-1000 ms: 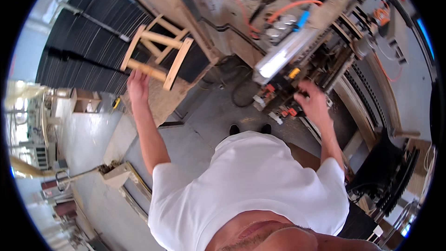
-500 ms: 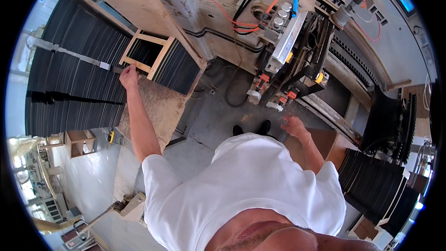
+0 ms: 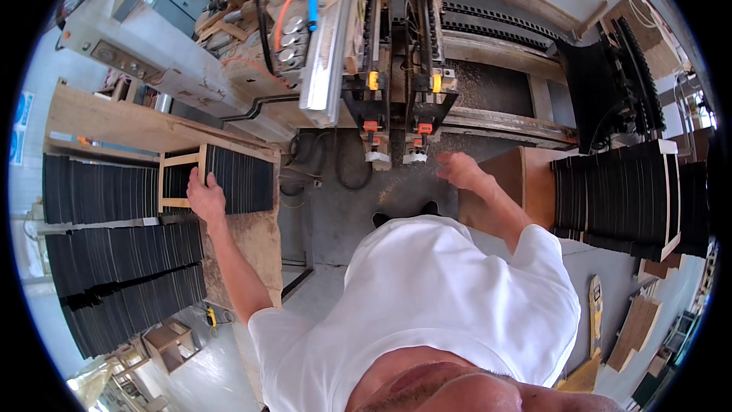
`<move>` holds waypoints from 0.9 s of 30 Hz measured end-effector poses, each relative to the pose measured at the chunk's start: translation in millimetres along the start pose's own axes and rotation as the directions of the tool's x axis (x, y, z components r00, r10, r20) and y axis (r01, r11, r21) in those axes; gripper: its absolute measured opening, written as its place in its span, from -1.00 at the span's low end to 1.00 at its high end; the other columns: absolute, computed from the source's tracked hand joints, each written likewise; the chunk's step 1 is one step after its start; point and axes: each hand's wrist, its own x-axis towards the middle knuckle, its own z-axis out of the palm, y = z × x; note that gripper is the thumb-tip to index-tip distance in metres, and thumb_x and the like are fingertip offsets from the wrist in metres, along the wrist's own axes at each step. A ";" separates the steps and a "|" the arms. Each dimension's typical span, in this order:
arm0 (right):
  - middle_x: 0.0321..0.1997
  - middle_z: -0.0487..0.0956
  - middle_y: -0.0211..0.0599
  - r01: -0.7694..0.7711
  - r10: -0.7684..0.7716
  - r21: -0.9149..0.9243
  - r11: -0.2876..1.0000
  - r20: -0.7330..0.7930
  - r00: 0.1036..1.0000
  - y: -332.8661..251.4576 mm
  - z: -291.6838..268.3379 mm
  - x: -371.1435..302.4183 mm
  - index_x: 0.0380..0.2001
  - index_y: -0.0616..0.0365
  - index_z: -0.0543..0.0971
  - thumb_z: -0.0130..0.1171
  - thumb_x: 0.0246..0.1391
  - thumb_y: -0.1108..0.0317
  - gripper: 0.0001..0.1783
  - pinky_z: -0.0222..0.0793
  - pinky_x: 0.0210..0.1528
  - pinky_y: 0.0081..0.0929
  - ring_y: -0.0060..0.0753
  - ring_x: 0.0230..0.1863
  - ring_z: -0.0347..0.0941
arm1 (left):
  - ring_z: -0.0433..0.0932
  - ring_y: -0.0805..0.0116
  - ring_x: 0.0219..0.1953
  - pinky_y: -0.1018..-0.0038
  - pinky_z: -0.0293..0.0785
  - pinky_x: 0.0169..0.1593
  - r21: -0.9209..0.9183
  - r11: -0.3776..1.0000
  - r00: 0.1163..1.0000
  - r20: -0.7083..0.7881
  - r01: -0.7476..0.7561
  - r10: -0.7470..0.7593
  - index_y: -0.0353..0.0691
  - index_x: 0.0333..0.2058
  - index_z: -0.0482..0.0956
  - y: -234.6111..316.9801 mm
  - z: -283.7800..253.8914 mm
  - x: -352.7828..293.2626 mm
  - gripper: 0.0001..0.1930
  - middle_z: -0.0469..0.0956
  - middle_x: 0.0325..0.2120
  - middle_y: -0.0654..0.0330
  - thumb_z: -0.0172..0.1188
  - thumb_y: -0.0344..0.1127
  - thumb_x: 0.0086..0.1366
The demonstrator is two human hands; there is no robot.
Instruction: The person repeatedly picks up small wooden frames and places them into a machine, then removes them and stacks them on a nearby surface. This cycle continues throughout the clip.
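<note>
A light wooden frame (image 3: pixel 181 159) with a dark panel inside it stands among stacked black panels on a board at left. At the frame's right-hand bar is my left hand (image 3: pixel 206 197), its fingers closed on the wood. Rows of thin black panels (image 3: pixel 242 179) stand close-packed to the right of the frame, and more black panels (image 3: pixel 99 189) lie to its left. My right hand (image 3: pixel 463 172) is held out over the floor just below the machine's front end, fingers loosely stretched and nothing in them.
A machine with two dark rails (image 3: pixel 415 53) and orange-and-white end clamps (image 3: pixel 418 137) stands ahead. Another stack of black panels (image 3: pixel 610 198) is at right beside a brown wooden box (image 3: pixel 534 183). Hoses (image 3: pixel 335 164) lie on the floor, and a small wooden cabinet (image 3: pixel 169 345) stands lower left.
My view has swung left to right, bringing the machine toward the middle. My left hand has shifted from the frame's near corner to its right-hand bar. The right hand stays free.
</note>
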 end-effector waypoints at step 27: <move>0.04 0.54 -0.13 -0.734 0.421 0.171 0.658 -0.891 0.169 66.7 -261.4 -381.7 0.05 0.07 0.47 0.04 0.26 0.25 -0.67 0.35 0.07 -0.31 -0.07 0.09 0.46 | 0.60 0.35 -0.15 0.48 0.53 -0.05 -0.859 0.128 0.792 0.507 0.495 0.340 -0.35 0.00 0.47 487.7 155.2 -58.9 -0.68 0.59 -0.14 0.12 0.08 -0.26 0.39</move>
